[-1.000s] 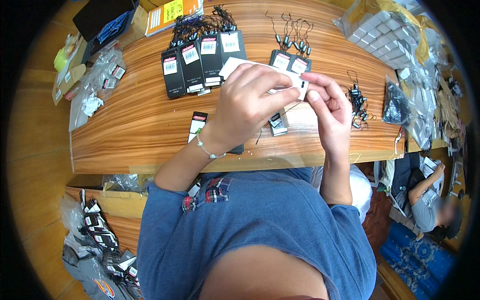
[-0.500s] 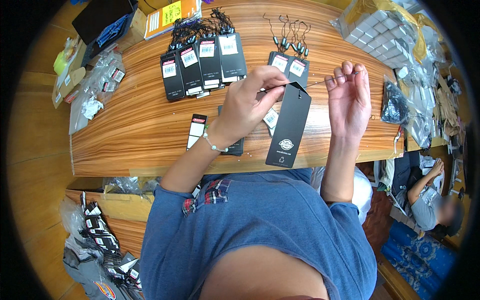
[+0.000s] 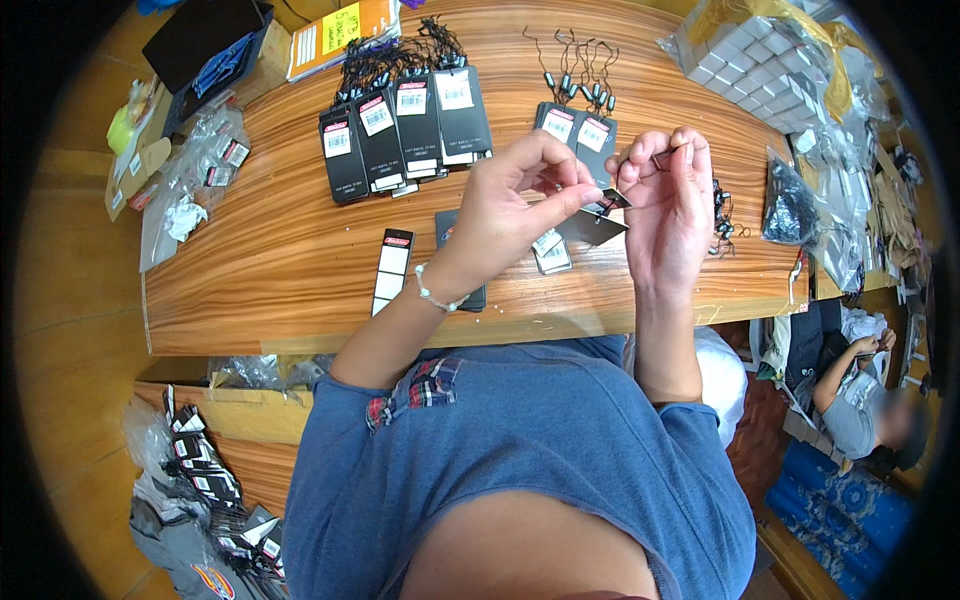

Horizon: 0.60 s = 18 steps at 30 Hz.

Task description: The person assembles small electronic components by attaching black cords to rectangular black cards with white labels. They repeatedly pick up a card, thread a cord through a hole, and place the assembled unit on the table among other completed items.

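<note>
My left hand (image 3: 520, 212), with a beaded bracelet at its wrist, is closed in a pinch on a black hang tag (image 3: 597, 230). The tag is tilted, so its face is foreshortened and partly hidden by the fingers. Close beside it on the right, my right hand (image 3: 668, 205) has thumb and fingertips pinched on a thin black cord (image 3: 661, 156). Beneath my left hand lie a stack of dark tags (image 3: 447, 228) and a label strip with white panels (image 3: 391, 270). Another tag with a white sticker (image 3: 552, 255) lies under the held one.
Stacked strung tags (image 3: 405, 130) lie at the back left, with a smaller group (image 3: 578, 130) right of them. Loose black cords (image 3: 725, 220) and a plastic bag of black cords (image 3: 790, 205) are at the right. Wrapped white boxes (image 3: 755, 65) stand far right; a person (image 3: 850, 410) sits beyond.
My hands have come together, the right moving left and slightly down. The held tag has swung from hanging face-on to a steep tilt. Loose cords at right are now uncovered.
</note>
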### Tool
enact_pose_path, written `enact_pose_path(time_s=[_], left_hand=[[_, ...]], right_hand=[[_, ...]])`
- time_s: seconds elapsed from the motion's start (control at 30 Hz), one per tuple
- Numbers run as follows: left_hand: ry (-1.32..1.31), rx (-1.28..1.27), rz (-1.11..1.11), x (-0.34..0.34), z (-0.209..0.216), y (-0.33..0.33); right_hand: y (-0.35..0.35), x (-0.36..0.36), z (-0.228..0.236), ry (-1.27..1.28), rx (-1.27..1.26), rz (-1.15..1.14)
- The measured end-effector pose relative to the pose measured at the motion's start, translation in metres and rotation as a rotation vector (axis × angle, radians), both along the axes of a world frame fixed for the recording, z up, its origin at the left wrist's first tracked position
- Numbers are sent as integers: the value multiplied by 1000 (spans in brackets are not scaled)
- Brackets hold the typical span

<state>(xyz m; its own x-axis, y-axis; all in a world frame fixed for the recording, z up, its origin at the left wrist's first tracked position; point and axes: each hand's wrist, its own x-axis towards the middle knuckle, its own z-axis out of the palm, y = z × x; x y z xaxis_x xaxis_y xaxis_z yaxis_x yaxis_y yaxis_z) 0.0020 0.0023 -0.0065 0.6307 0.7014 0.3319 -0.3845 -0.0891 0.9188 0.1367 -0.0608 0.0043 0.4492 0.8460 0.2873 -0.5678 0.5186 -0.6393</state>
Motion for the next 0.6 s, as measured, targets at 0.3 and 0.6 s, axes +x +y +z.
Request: enact_pose_path(time_s=[0.3, 0.6], left_hand=[[88, 92, -45, -5, -6, 2], [214, 356, -103, -2, 3, -4]], right_hand=[[-4, 9, 8, 81, 219, 29], [-4, -5, 5, 82, 201, -56]])
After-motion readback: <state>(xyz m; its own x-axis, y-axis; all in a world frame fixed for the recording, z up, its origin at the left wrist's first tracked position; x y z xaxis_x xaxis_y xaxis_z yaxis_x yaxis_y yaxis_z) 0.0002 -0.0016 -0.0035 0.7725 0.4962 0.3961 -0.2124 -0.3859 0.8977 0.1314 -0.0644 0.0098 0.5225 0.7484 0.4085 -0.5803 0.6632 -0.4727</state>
